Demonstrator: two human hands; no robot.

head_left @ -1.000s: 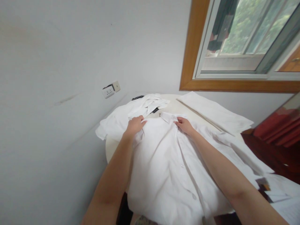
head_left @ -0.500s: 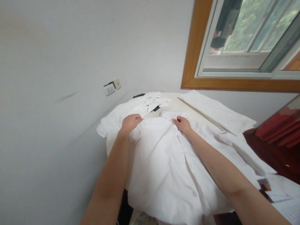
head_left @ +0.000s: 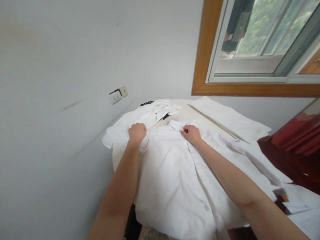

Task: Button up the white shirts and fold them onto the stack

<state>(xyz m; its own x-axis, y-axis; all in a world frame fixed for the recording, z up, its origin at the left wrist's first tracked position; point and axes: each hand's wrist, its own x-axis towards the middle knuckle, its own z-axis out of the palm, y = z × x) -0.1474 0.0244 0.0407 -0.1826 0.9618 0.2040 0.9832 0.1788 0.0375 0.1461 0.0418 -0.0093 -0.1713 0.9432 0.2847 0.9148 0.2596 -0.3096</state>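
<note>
A white button-up shirt (head_left: 172, 173) lies spread over a cream round table, its lower edge hanging toward me and its collar (head_left: 177, 125) at the far side. My left hand (head_left: 137, 132) is closed on the shirt at its left shoulder area, knuckles up, with the fingertips hidden. At the collar, just right of the opening, my right hand (head_left: 191, 134) pinches the fabric between thumb and curled fingers. Buttons (head_left: 206, 207) show along the front placket. The sleeve on the right side stretches out beyond my right forearm.
A crumpled white garment (head_left: 125, 121) with black striped cloth (head_left: 165, 116) lies at the back left. A folded white cloth (head_left: 230, 118) rests at the back right of the table (head_left: 183, 107). Wall sockets (head_left: 115, 97), a wood-framed window (head_left: 196, 80) and red fabric (head_left: 297, 135) surround it.
My left hand has shifted slightly left and turned into a tighter fist, knuckles up. The right hand has moved a little left and its fingers have curled more. The shirt stays spread.
</note>
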